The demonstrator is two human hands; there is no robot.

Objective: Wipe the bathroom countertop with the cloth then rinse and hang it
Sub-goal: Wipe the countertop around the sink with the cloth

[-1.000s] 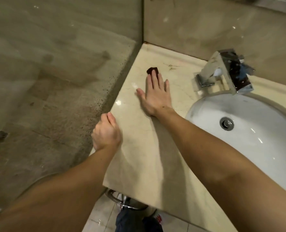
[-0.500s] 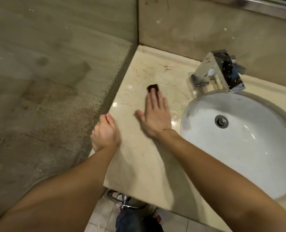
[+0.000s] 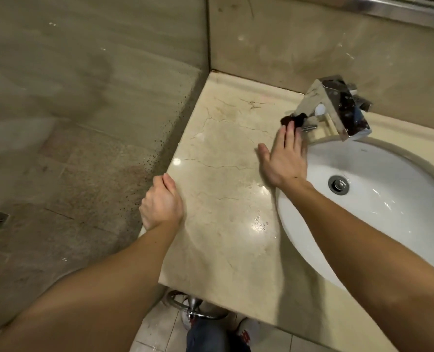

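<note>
Wet marble countertop (image 3: 218,224), wall corner; right hand (image 3: 284,158) flat on cloth (image 3: 293,119) beside faucet (image 3: 337,107); left hand (image 3: 161,204) grips countertop edge.

Our left hand (image 3: 161,203) sits close in, back up, with the fingers curled over the left edge of the counter (image 3: 218,199) and the thumb lying on top. Its bare forearm comes in from the lower left with the wrist straight. Our right hand (image 3: 284,158) lies farther ahead, palm down and flat. Its four fingers are straight and close together, and the thumb is splayed out to the left. Its fingertips (image 3: 291,127) press on the cloth (image 3: 293,119). The right forearm, also bare, stretches in from the lower right. We hold the two hands well apart.
</note>
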